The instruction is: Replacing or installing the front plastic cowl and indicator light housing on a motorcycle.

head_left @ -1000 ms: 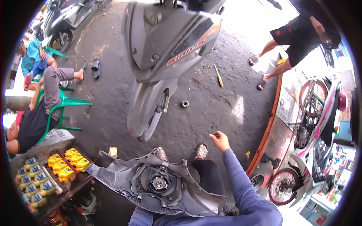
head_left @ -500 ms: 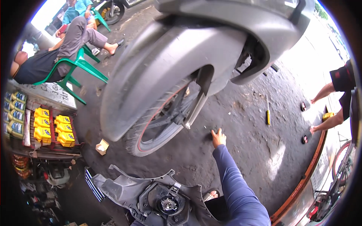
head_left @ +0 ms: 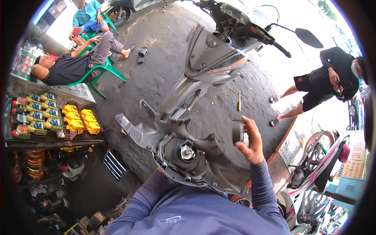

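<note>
Right hand (head_left: 253, 144) raised, fingers (head_left: 250, 126) curled; left forearm (head_left: 152, 188) angled inward.

Fairing (head_left: 217, 160) grey; round part (head_left: 237, 132) black; sleeves (head_left: 261, 184) blue; chairs (head_left: 113, 73) green.

Bright daylight, strongest from top and right; pavement (head_left: 289, 62) upper right blown out to white. Dark floor (head_left: 156, 51) mid-exposed, faint sheen. Area under the shelf (head_left: 55, 145) dim, detail mostly lost. Headlight reflector (head_left: 187, 152) shows a small glint. Right hand (head_left: 253, 145) reasonably sharp. Fisheye rim: black corners, bent lines, bluish fringing, smeary detail far right.
</note>
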Demonstrator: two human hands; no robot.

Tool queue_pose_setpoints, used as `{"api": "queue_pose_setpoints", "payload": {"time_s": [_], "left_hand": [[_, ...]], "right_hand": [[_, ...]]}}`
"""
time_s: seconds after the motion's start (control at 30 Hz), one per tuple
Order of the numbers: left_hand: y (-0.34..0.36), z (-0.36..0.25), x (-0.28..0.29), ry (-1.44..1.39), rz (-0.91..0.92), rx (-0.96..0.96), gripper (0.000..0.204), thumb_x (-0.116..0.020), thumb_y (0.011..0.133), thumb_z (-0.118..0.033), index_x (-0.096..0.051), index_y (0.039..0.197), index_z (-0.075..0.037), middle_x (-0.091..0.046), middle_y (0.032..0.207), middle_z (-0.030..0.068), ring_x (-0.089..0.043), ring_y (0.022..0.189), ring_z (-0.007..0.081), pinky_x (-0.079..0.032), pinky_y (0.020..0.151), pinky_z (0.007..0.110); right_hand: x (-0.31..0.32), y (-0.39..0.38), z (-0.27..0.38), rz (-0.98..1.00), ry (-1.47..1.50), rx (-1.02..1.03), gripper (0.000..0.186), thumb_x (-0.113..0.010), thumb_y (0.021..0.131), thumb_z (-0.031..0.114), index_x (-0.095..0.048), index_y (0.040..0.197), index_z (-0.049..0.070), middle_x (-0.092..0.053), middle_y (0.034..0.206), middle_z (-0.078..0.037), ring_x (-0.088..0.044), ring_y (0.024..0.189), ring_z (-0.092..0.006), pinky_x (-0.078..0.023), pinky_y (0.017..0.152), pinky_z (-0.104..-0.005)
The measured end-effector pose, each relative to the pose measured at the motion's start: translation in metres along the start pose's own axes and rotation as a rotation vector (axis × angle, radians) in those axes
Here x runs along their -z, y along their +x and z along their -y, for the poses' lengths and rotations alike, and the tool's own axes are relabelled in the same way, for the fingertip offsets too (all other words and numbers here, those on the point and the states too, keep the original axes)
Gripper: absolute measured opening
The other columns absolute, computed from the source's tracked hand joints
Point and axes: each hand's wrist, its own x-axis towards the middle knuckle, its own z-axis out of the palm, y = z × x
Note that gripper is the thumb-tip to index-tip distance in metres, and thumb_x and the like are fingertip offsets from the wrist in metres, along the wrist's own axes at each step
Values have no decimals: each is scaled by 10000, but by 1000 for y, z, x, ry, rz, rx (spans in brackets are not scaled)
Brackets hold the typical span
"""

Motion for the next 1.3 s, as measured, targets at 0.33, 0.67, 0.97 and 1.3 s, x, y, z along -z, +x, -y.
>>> {"api": "queue_pose_setpoints", "payload": {"time_s": [0.33, 0.67, 0.97, 1.3], "left_hand": [[-25, -56, 14, 155, 5, -78, 565, -606, 925, -360, -439, 1394, -92, -581, 1308, 72, -500, 1253, 221, -195, 1192, 440], [-37, -28, -6, -623, 127, 321, 797, -554, 947, -457, -183, 1527, -55, -291, 1541, 128, -229, 1449, 256, -89, 1217, 410], [-6, -29, -9, -739, 262, 298, 850, -511, 924, -559, -197, 1525, -46, -253, 1573, 108, -206, 1460, 227, -31, 1212, 480], [0, -37, 4, -973, -267, 119, 454, -547, 985, -205, -448, 1385, -15, -537, 1343, 107, -520, 1230, 182, -411, 1060, 318]], "right_hand": [[-34, 35, 135, 588, -408, 319, 804, -771, 781, 306, -384, 1407, -19, -495, 1252, -192, -531, 1108, -363, -442, 969, -418], [-37, 35, 122, 636, -369, 364, 876, -776, 759, 335, -339, 1438, -5, -450, 1306, -193, -483, 1172, -361, -415, 991, -423], [-48, 42, 125, 576, -553, 475, 893, -668, 835, 476, -294, 1430, -74, -403, 1381, -255, -436, 1239, -408, -350, 1044, -464], [-68, 50, 125, 569, -384, 424, 746, -633, 857, 325, -331, 1396, -93, -434, 1318, -266, -458, 1188, -415, -378, 1028, -463]]}}
